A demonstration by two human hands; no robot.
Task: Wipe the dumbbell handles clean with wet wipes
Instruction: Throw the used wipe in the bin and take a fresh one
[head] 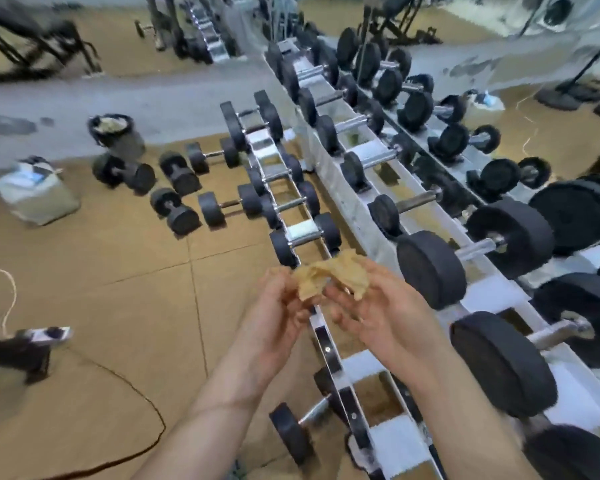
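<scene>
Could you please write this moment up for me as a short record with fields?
setting: gym floor beside a long white metal dumbbell rack
left: the left hand pinches a crumpled tan wet wipe
right: the right hand holds the same wipe's other side
wipe position: in the air above the rack's lower tier, touching no dumbbell
floor: loose black round-headed dumbbells; a dark round bin filled with crumpled material
task state: no handle is being wiped right now
</scene>
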